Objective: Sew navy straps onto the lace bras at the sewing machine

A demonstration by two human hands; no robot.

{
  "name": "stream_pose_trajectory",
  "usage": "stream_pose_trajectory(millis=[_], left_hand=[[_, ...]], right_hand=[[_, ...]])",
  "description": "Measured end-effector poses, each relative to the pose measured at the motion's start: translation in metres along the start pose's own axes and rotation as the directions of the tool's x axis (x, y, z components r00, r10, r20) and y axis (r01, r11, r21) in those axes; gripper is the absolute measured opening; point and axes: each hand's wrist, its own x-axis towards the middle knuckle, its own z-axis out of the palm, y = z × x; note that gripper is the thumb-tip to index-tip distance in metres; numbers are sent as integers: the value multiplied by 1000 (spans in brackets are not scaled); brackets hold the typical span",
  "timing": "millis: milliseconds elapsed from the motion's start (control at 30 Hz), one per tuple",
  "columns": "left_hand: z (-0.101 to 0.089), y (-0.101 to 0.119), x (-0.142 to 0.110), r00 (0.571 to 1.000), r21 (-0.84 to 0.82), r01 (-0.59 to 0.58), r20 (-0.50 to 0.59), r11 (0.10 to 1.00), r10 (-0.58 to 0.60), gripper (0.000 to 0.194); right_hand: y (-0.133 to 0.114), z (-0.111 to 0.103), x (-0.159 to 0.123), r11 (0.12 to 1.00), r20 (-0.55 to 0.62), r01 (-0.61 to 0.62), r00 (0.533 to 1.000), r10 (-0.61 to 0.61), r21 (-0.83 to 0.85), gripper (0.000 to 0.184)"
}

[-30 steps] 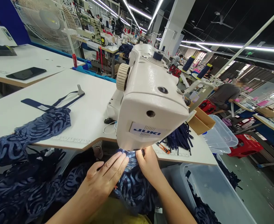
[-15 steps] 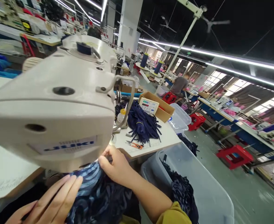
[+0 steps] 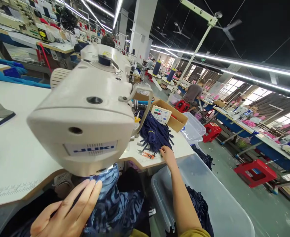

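Observation:
My left hand (image 3: 69,209) lies with stretched fingers on a blue patterned lace garment (image 3: 112,200), just under the head of a white sewing machine (image 3: 85,121). The garment's upper edge runs beneath the machine head, which hides the needle and presser foot. My right hand (image 3: 168,156) is out over the table's right part, its fingertips pinched at the loose ends of a bundle of navy straps (image 3: 153,131). Orange-handled thread snips (image 3: 147,154) rest on the table just left of that hand.
A clear plastic bin (image 3: 216,197) with dark lace pieces stands below my right arm. Behind the straps are a control panel (image 3: 161,114) and a cardboard box (image 3: 178,120). Red stools (image 3: 254,169) stand on the floor to the right, and a person (image 3: 193,92) sits farther back.
My right hand has left the garment by the machine and moved right to the straps. My left hand stays on the garment. The view has swung to the right.

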Motion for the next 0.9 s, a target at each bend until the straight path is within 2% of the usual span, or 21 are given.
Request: stream_pose_trajectory(millis=[133,233,333,367,433,500,533,567,633,667,700,733,800,833,900], left_hand=[[-12,9,5,989,67,66,129,996,-74,52],[-19,12,9,992,35,62,108,997,-65,46],[-24,12,8,994,-20,-9,112,1000,12,38],[-26,12,7,990,-38,-31,137,999,36,37],[-30,12,5,978,-50,-31,205,998,40,36],[-34,14,3,963,-38,10,270,999,0,31],[-36,14,3,957,-35,23,290,999,-12,32],[-37,15,5,953,-35,26,301,999,-14,47],[-37,16,10,959,-20,-4,284,1000,9,91],[-37,17,15,965,3,-22,263,1000,20,103],[-36,18,21,972,38,-30,234,999,21,100],[-36,19,27,978,75,-24,209,997,8,86],[-35,20,36,981,120,5,189,993,-28,43],[-35,20,39,982,123,10,184,992,-33,34],[-34,16,39,985,110,-22,172,994,3,42]], right_hand=[[-7,-6,-19,974,111,-67,993,44,218,27],[-27,-2,-43,898,239,-158,969,61,411,45],[-56,18,-76,803,368,-267,928,64,533,52],[-66,28,-88,757,432,-325,900,62,567,49],[-86,49,-109,529,660,-576,750,38,624,35],[-102,68,-124,420,775,-693,631,-40,586,26],[-108,76,-128,418,788,-698,610,-76,581,24],[-112,83,-129,441,779,-673,617,-109,594,25],[-117,93,-127,536,716,-550,680,-159,641,33],[-118,96,-125,606,668,-453,721,-181,653,38],[-118,98,-121,683,624,-347,754,-205,643,41],[-117,100,-118,753,591,-244,773,-229,611,43],[-116,100,-112,846,568,-82,775,-278,526,41],[-116,99,-110,866,575,-39,763,-296,498,37],[-115,97,-108,877,597,-18,739,-311,479,27]])
